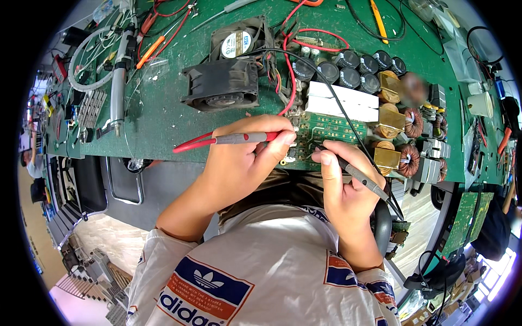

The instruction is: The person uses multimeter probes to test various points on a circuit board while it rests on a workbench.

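My left hand (239, 160) pinches a red multimeter probe (246, 138), its tip at the left side of a green circuit board (331, 124), hidden by my fingers. My right hand (348, 187) grips a grey-and-black probe (359, 175), pointed down at the board among small components; whether either tip makes contact I cannot tell. The board carries large black capacitors (349, 60), white heatsink blocks (341, 103), yellow-wrapped transformers (390, 124) and copper-wound coils (409, 161). Two stacked black fans (220, 87) sit behind my left hand, with red and black leads running past them.
The green bench (152, 114) holds a cylindrical tool with a hose (117, 92), orange-handled tools (149, 51), loose wires and a white cup (480, 104). A chair (87, 185) stands below the bench. Spare boards (465, 223) lean at right. Another person (31, 164) is at far left.
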`<state>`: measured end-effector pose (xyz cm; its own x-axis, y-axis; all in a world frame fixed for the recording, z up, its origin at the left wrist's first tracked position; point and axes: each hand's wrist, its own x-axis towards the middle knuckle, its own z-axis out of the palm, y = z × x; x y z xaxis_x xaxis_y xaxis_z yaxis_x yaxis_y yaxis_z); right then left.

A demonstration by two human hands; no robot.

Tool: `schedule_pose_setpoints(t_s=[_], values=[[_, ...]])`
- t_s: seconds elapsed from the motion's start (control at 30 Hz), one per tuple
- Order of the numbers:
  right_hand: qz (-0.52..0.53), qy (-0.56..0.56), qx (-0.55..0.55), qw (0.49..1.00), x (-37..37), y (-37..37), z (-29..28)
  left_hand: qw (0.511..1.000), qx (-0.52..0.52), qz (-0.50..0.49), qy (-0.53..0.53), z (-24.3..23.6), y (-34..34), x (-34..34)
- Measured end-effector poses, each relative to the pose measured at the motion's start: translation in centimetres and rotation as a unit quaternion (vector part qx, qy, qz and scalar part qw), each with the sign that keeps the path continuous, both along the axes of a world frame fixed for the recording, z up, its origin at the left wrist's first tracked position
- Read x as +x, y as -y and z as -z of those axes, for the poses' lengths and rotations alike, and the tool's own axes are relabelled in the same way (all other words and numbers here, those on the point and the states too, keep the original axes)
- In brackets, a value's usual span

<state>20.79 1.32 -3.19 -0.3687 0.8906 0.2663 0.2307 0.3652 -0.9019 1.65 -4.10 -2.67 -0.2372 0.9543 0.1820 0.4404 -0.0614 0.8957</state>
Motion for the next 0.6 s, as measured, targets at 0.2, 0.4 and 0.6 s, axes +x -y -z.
schedule_pose_setpoints(t_s=[0.2,0.4,0.6], values=[[-0.014,0.009,0.037,0.999,0.3,-0.3,-0.7,0.999,0.028,0.016,-0.019,0.0,-0.2,0.0],[-0.03,0.009,0.058,0.998,0.2,-0.4,-0.8,0.999,0.024,0.022,-0.018,-0.1,0.1,-0.2],[-0.026,0.001,0.062,0.998,0.3,-0.6,-0.6,0.998,0.041,0.026,-0.027,0.1,-0.1,-0.2]])
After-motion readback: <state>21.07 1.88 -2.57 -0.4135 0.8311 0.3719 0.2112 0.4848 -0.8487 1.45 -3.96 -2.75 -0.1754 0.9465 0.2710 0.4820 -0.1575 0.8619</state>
